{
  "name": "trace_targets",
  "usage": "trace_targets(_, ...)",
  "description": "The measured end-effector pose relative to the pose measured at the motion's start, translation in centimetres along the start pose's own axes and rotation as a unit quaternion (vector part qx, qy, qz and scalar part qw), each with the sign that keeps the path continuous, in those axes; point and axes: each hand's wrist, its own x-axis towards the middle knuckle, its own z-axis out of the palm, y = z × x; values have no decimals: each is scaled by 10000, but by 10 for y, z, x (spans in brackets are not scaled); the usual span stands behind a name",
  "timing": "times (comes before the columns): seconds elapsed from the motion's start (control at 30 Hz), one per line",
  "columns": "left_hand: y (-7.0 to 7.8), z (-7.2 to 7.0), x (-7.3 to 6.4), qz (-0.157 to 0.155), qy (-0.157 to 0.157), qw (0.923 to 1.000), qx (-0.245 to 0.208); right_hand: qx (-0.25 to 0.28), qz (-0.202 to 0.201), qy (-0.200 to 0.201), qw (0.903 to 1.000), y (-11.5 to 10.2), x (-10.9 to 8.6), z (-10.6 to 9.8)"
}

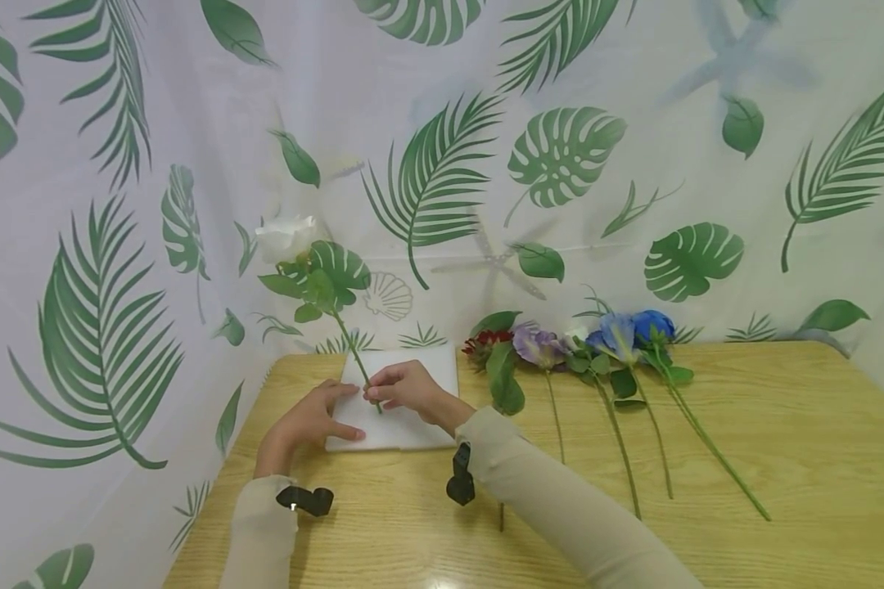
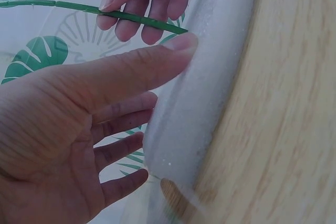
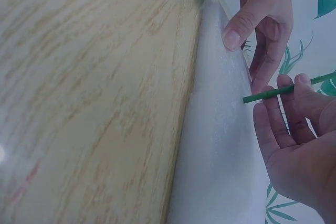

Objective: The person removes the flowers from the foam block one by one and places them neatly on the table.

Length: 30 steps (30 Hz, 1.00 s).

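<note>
A white artificial rose (image 1: 289,239) leans up to the left, its green stem (image 3: 270,94) pinched near the lower end between the thumb and fingers of my right hand (image 1: 411,386). The cut end of that stem points down at a white foam block (image 1: 420,429). My left hand (image 1: 311,421) rests at the block's left side, thumb (image 2: 181,48) laid along its near part and the other fingers spread toward the far side. In the right wrist view, the left hand (image 3: 268,24) shows beyond the stem's end.
Several artificial flowers lie on the wooden table (image 1: 781,425) to the right: a dark red one (image 1: 489,343), a purple one (image 1: 538,345), a light blue one (image 1: 615,337) and a deep blue one (image 1: 651,325). Behind stands a leaf-patterned curtain (image 1: 619,49).
</note>
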Motion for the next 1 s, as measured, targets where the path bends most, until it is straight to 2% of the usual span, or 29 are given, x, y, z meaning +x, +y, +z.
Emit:
trace_targets(0.63,1,1,1,-66,-8,10000,-58,-35,-20,51,10000,-2,0,-1)
trace_targets(1.0,2,0,-1,15,-10,10000,-30,-16,-240,61,9997,-5,0,-6)
